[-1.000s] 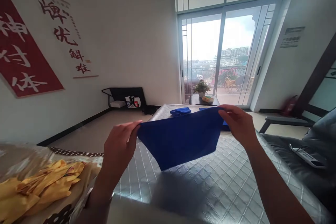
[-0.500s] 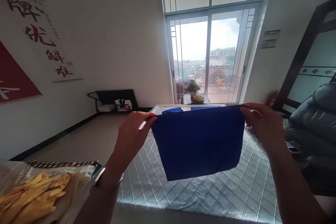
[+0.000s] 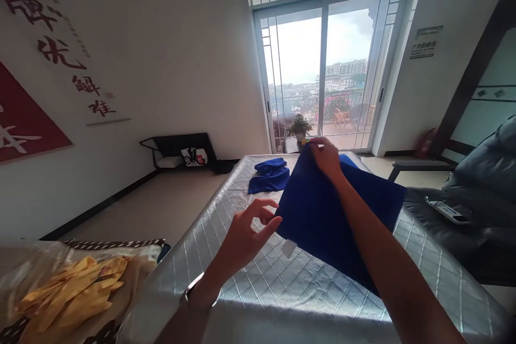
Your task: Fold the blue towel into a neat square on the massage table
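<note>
My right hand (image 3: 325, 158) pinches an upper corner of a dark blue cloth (image 3: 318, 209), which hangs slanted over the silver quilted table cover (image 3: 226, 258). A small white label (image 3: 289, 248) sticks out from the cloth's lower edge. My left hand (image 3: 253, 228) is by the cloth's left edge, thumb and forefinger apart; whether a fingertip touches the fabric is hard to tell. My right forearm hides part of the cloth. Farther back on the cover lies a crumpled blue cloth (image 3: 270, 174). Another blue piece (image 3: 347, 161) shows behind my right hand.
At the lower left lies yellow fabric (image 3: 76, 290) on plastic wrapping. A dark leather armchair (image 3: 487, 193) stands at the right, with a white remote-like device (image 3: 449, 210) on it. Beyond the table's far end are a potted plant (image 3: 299, 126) and a sliding glass door (image 3: 322, 75).
My left hand has let go of its corner. My right hand has moved left and up with its corner, so the cloth, earlier stretched between both hands, now hangs turned and slanted.
</note>
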Demonstrator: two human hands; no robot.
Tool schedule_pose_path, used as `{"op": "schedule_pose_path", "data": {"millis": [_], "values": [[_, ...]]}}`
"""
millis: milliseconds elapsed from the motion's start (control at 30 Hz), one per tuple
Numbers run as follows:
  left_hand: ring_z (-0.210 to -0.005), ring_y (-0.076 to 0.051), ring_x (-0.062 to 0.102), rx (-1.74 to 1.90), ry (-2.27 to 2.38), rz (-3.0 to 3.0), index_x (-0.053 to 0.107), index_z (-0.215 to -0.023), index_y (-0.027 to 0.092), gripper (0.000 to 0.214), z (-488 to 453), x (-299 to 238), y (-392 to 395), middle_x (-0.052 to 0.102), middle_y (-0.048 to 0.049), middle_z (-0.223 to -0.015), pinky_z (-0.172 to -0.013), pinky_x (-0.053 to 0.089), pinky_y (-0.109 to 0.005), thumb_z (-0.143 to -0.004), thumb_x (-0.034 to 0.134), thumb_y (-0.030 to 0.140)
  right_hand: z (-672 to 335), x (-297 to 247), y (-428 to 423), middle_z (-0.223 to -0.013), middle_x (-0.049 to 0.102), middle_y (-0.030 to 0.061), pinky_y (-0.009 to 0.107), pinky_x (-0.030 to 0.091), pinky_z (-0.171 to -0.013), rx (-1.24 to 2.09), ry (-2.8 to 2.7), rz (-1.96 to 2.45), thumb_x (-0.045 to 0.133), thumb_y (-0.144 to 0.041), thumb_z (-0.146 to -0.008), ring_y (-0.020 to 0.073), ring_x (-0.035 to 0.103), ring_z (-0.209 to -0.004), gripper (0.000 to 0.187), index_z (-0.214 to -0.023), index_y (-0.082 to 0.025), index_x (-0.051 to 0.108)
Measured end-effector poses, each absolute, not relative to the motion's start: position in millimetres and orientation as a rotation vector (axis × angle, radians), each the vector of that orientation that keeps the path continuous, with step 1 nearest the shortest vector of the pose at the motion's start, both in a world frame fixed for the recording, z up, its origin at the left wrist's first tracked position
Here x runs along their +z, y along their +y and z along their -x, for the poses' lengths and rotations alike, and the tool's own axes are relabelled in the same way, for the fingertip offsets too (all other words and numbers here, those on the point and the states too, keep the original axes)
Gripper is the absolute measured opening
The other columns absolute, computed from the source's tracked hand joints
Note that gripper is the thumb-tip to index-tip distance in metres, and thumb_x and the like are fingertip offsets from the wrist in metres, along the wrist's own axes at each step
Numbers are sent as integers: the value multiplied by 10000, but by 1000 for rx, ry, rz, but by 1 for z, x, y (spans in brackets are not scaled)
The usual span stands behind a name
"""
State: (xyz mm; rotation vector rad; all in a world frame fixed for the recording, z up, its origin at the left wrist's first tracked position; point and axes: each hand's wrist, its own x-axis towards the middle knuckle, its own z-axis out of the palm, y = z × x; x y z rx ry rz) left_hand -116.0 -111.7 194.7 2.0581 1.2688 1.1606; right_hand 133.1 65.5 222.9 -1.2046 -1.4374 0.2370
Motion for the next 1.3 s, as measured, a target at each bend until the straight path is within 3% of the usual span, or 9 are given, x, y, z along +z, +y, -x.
{"op": "schedule_pose_path", "data": {"millis": [133,233,333,533,733,900,1067,1200,1300], "values": [[-656,-159,619,977,1502,-1964,683,-922,236,239,149,109,-95,693,14,-708,-657,470,-252,-864,590,448,-85,144,65,-1143,712,81,338,512,-835,532,-1813,1170,585,-168,-830,209,686,-914,271,-1078,-208,684],[-691,-180,651,763,1597,-1882,714,-846,227,243,173,53,-94,731,-12,-759,-684,452,-265,-853,570,423,-100,95,15,-954,737,47,323,508,-793,618,-2106,1112,582,-209,-840,212,680,-850,166,-923,-242,722],[-781,-207,671,684,1649,-1823,738,-873,231,299,189,27,-100,758,-28,-866,-734,457,-284,-865,540,454,-148,63,-50,-904,710,50,313,487,-737,614,-2346,1283,514,-278,-901,201,658,-793,197,-834,-276,700],[-818,-221,663,639,1550,-1686,764,-997,207,440,206,30,-107,762,-47,-944,-768,495,-302,-815,578,561,-227,15,-143,-928,679,34,265,504,-720,749,-2254,1611,518,-329,-913,153,637,-763,176,-850,-243,659],[-1004,-268,677,714,1432,-1600,774,-1048,226,395,215,30,-107,761,-54,-1054,-936,515,-349,-718,706,432,-246,-5,-166,-1154,680,42,253,550,-772,746,-2187,1575,612,-332,-881,139,681,-794,150,-969,-280,721],[-931,-258,699,808,1435,-1757,798,-937,270,274,217,22,-101,770,-44,-987,-887,549,-360,-791,687,473,-242,-7,-175,-1125,698,53,232,568,-795,498,-2264,1471,558,-287,-937,136,706,-828,194,-1007,-273,738],[-801,-215,707,948,1421,-1993,791,-885,278,340,214,28,-91,749,-42,-901,-778,577,-325,-847,626,573,-237,-2,-177,-1055,735,69,224,593,-745,195,-2236,1304,457,-227,-977,154,730,-834,281,-1085,-248,715],[-772,-178,707,1068,1369,-2051,769,-900,265,353,210,50,-89,750,-45,-1005,-735,579,-286,-877,608,579,-244,18,-170,-942,762,23,210,602,-665,146,-2136,1236,531,-260,-971,136,725,-701,234,-1150,-255,682],[-707,-164,708,1082,1364,-2000,757,-960,274,309,210,70,-90,765,-5,-862,-686,576,-261,-895,612,539,-247,45,-168,-965,763,7,208,613,-672,89,-2106,1170,617,-286,-938,134,731,-732,275,-1209,-270,655]]}}
